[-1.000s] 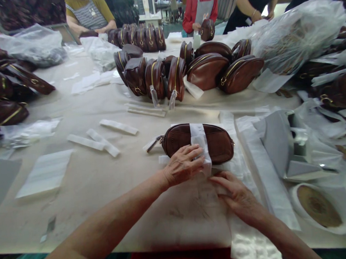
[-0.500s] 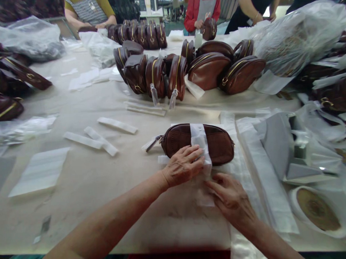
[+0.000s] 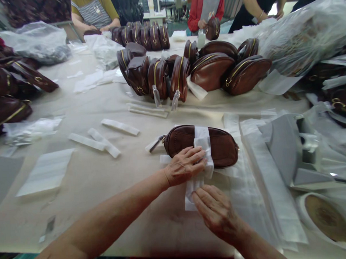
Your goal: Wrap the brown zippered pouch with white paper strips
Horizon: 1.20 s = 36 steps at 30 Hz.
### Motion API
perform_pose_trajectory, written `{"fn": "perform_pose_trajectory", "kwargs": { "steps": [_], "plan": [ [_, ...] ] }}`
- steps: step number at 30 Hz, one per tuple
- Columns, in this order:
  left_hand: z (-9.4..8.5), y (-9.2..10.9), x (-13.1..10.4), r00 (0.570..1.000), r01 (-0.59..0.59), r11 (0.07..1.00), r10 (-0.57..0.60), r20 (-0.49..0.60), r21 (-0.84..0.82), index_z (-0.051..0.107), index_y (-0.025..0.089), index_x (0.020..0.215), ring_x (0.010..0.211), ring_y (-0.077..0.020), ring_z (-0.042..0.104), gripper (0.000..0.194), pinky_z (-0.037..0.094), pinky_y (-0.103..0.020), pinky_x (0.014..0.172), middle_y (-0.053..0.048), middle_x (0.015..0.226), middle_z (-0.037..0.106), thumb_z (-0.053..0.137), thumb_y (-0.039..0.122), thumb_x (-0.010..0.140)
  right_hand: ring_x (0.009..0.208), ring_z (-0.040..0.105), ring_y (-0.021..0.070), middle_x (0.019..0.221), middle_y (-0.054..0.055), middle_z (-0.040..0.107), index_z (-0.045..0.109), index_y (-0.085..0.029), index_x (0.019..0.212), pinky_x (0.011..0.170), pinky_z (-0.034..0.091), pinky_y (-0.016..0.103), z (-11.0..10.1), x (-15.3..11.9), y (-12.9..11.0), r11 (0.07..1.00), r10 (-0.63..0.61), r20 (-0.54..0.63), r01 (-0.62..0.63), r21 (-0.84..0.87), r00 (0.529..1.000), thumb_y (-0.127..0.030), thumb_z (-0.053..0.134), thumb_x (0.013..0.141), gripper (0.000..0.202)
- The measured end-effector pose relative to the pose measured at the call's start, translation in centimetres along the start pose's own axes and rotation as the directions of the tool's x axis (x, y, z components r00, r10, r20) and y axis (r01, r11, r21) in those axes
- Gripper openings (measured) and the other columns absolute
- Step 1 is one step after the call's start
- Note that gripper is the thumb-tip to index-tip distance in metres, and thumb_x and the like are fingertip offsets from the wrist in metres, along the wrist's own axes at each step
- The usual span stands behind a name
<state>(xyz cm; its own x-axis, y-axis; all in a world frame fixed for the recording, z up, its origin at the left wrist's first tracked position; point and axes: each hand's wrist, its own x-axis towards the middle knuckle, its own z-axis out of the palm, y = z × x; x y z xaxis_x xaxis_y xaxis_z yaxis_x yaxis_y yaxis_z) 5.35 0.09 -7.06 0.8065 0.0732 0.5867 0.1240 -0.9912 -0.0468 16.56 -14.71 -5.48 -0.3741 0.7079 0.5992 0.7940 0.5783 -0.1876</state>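
Note:
A small dark-brown leather pouch (image 3: 179, 139) lies on its side before me, its zip pull pointing left. A white translucent paper strip (image 3: 201, 132) wraps across its middle and over the near edge. My left hand (image 3: 184, 166) rests flat on the strip and the pouch's near side, fingers stretched out. Just below and to the right, my right hand (image 3: 214, 209) has its fingers bent together at a loose white sheet (image 3: 191, 198) on the table. Its fingertips appear closed on that sheet's edge; the thumb is largely hidden.
Brown leather bags (image 3: 210, 72) stand in a group beyond the pouch. White strips (image 3: 120, 127) and a paper sheet (image 3: 45, 172) lie left. On the right are plastic sleeves (image 3: 269, 178), a grey tape dispenser (image 3: 288, 149) and a tape roll (image 3: 328, 219). Co-workers stand across the table.
My right hand has moved left and slightly down, bringing the lower white sheet leftward. My left hand stays on the pouch. The whole view has shifted slightly.

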Motion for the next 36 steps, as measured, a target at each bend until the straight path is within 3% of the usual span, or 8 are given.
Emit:
{"fn": "perform_pose_trajectory", "kwargs": {
  "steps": [8, 15, 19, 24, 28, 32, 36],
  "plan": [
    [-0.1, -0.4, -0.1, 0.999, -0.048, 0.998, 0.047, 0.027, 0.030, 0.059, 0.013, 0.106, 0.116, -0.0259, 0.055, 0.019, 0.048, -0.039, 0.096, -0.012, 0.118, 0.063, 0.051, 0.022, 0.091, 0.073, 0.056, 0.0184, 0.073, 0.007, 0.064, 0.063, -0.011, 0.087, 0.071, 0.045, 0.031, -2.1, -0.2, 0.0, 0.999, 0.007, -0.008, -0.006, 0.034, 1.000, -0.004, 0.033, 0.091, 0.032],
    [-0.3, -0.4, 0.1, 0.999, -0.034, 0.999, 0.034, 0.015, 0.000, 0.059, 0.012, 0.106, 0.116, -0.0269, 0.054, 0.020, 0.049, -0.041, 0.095, -0.014, 0.117, 0.062, 0.052, 0.021, 0.090, 0.069, 0.056, 0.0178, 0.070, 0.007, 0.064, 0.063, -0.012, 0.080, 0.066, 0.044, 0.031, -2.5, -0.1, 0.2, 0.997, -0.053, 0.025, 0.051, 0.065, 0.998, -0.004, 0.032, 0.090, 0.034],
    [-0.6, 0.2, 0.3, 1.000, 0.001, 0.999, -0.002, -0.018, -0.051, 0.059, 0.013, 0.107, 0.118, -0.0247, 0.051, 0.020, 0.048, -0.040, 0.098, -0.012, 0.112, 0.061, 0.053, 0.017, 0.088, 0.061, 0.054, 0.0139, 0.065, 0.003, 0.062, 0.062, -0.012, 0.078, 0.058, 0.043, 0.027, -2.6, 0.9, 1.5, 0.995, -0.093, -0.067, 0.090, -0.036, 0.993, -0.003, 0.033, 0.090, 0.033],
    [0.6, -0.1, 0.1, 0.993, 0.003, 0.999, -0.009, -0.116, -0.051, 0.061, 0.013, 0.108, 0.113, -0.0213, 0.053, 0.023, 0.050, -0.038, 0.096, -0.009, 0.104, 0.063, 0.045, 0.013, 0.091, 0.047, 0.042, 0.0094, 0.048, -0.002, 0.048, 0.052, -0.016, 0.059, 0.044, 0.032, 0.023, -2.1, 3.0, 4.2, 0.983, -0.128, -0.248, 0.090, -0.159, 0.960, -0.002, 0.031, 0.091, 0.041],
    [0.4, -0.4, 0.5, 0.986, -0.024, 0.997, 0.011, -0.169, -0.072, 0.063, 0.015, 0.105, 0.108, -0.0173, 0.056, 0.030, 0.049, -0.032, 0.096, -0.006, 0.100, 0.066, 0.035, 0.015, 0.096, 0.050, 0.044, 0.0096, 0.051, -0.001, 0.050, 0.050, -0.017, 0.059, 0.047, 0.035, 0.023, -2.4, 4.3, 5.2, 0.987, -0.079, -0.247, 0.042, -0.153, 0.966, -0.009, 0.029, 0.095, 0.042],
    [-0.2, -0.7, 0.9, 0.990, -0.008, 0.998, -0.001, -0.142, -0.069, 0.064, 0.021, 0.108, 0.103, -0.0115, 0.059, 0.032, 0.048, -0.021, 0.097, -0.002, 0.098, 0.069, 0.034, 0.023, 0.098, 0.052, 0.045, 0.0103, 0.053, -0.001, 0.052, 0.048, -0.018, 0.059, 0.048, 0.035, 0.024, -2.1, 5.0, 6.2, 0.992, -0.047, -0.280, 0.012, -0.125, 0.959, -0.016, 0.030, 0.098, 0.042],
    [1.0, -1.6, 0.2, 0.976, -0.032, 0.998, 0.018, -0.217, -0.061, 0.067, 0.022, 0.099, 0.099, -0.0099, 0.062, 0.038, 0.047, -0.015, 0.095, 0.000, 0.094, 0.071, 0.029, 0.027, 0.099, 0.053, 0.045, 0.0111, 0.055, -0.001, 0.053, 0.048, -0.019, 0.061, 0.048, 0.035, 0.025, -1.4, 5.3, 7.8, 0.993, -0.038, -0.249, 0.009, -0.116, 0.968, -0.021, 0.030, 0.098, 0.041]
  ]
}}
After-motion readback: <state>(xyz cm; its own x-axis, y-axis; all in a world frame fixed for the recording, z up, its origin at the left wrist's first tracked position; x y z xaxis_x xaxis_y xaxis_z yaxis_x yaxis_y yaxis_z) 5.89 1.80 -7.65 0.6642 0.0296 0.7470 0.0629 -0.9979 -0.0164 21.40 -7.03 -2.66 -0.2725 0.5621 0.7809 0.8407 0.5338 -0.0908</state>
